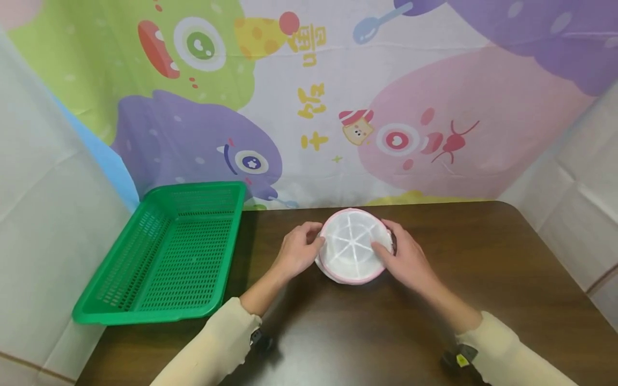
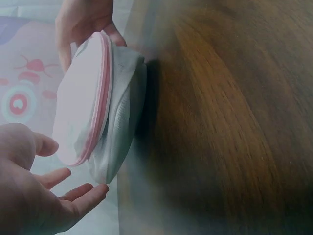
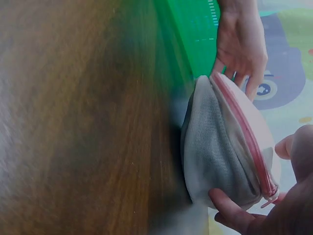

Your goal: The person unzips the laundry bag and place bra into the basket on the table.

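Note:
A round white mesh laundry bag with pink trim lies on the dark wooden table, white strips crossing its top like spokes. At its left rim my left hand holds the edge lightly, thumb by the top face and fingertips against the fabric side. My right hand grips the opposite edge, its thumb over the top. Low on the mesh side rests one of its fingertips. The pink zipper runs round the rim, its pull beside the right fingers. The bag's underside is hidden.
A green plastic basket with slotted walls and floor stands on the table at the left. Behind the table hangs a cartoon-printed cloth. Pale side walls flank the table.

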The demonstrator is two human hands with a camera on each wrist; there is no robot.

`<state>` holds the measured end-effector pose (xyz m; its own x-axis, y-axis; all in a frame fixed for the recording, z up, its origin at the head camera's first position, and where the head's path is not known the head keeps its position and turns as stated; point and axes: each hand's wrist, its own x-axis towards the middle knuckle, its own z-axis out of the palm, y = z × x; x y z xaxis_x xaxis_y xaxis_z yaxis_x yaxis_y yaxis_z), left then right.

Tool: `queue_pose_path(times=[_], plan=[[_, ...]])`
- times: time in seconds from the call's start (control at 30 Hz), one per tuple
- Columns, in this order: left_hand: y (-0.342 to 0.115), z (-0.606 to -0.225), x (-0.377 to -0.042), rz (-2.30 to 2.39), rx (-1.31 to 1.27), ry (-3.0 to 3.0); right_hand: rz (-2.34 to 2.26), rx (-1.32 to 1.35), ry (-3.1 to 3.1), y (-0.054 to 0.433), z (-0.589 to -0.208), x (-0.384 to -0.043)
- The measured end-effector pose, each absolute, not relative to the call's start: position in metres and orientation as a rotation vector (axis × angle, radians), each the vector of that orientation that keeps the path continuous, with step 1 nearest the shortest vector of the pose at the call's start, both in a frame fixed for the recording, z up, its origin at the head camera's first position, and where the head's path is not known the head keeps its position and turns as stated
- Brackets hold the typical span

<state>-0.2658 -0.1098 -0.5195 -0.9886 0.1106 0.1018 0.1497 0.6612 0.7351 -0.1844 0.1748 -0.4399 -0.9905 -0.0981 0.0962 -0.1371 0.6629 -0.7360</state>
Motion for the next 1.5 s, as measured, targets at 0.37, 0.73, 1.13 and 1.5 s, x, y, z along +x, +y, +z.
queue_pose_path(times=[0.37,0.73,1.13,1.5], plan=[[-0.099,-0.44,-0.215,-1.424,-0.233,-2.853,1.322,0.212,-2.8,0.167,-0.44,-0.179],[-0.108,-0.483,-0.23,-1.364,-0.241,-2.917,1.335,0.236,-2.77,0.165,-0.443,-0.19],[-0.111,-0.455,-0.191,-1.391,-0.293,-2.971,1.321,0.185,-2.808,0.169,-0.445,-0.205],[-0.105,-0.436,-0.18,-1.385,-0.224,-2.987,1.34,0.189,-2.804,0.169,-0.442,-0.204]])
